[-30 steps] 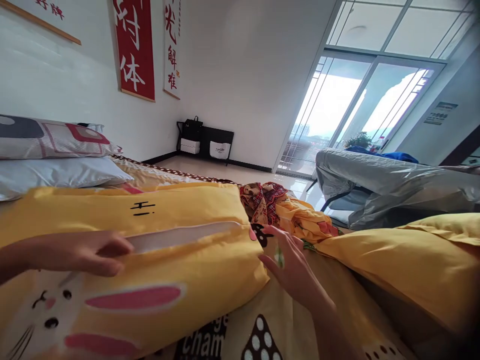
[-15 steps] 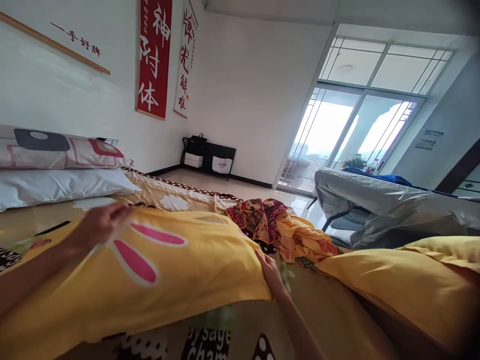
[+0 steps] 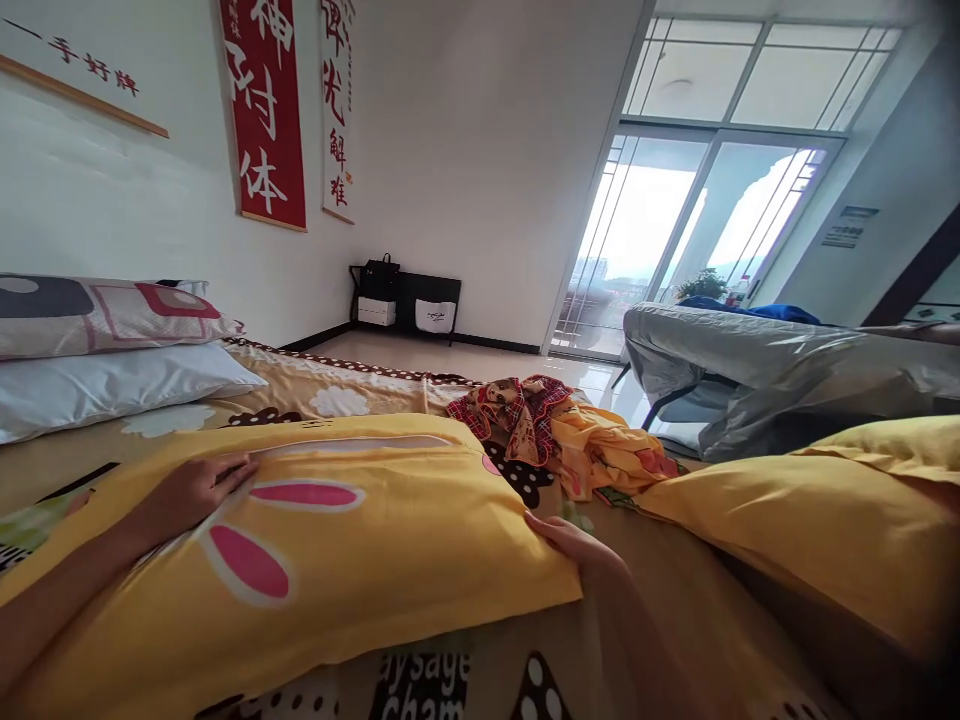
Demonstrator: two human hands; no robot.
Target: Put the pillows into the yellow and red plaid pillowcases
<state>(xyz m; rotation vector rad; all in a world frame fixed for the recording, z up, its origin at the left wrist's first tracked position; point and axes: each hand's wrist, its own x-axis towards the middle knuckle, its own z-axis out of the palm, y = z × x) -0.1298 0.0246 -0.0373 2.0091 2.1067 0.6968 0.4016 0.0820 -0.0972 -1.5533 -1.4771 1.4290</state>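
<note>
A yellow pillow [image 3: 420, 540] printed with pink rabbit ears lies across the patterned bed, its cover slit along the far side so a pale strip shows inside. On the left part of that slit, my left hand [image 3: 196, 492] is closed on the fabric of the pillowcase, its fingers bent together over the edge. My right hand [image 3: 576, 545] grips the right end of the same pillowcase, with some fingers hidden behind the cloth. The forearms reach in from the lower left and the bottom.
Another yellow pillow [image 3: 810, 530] lies at the right. Crumpled orange and red patterned cloth [image 3: 525, 420] sits beyond my right hand. A white pillow [image 3: 127, 385] lies under a grey-and-red patterned one [image 3: 127, 315] at left. Farther right stands a plastic-wrapped mattress [image 3: 750, 350].
My left hand has come down and slightly left onto the pillow's slit. The right hand has shifted right and down along the pillow's end. The view has tilted slightly.
</note>
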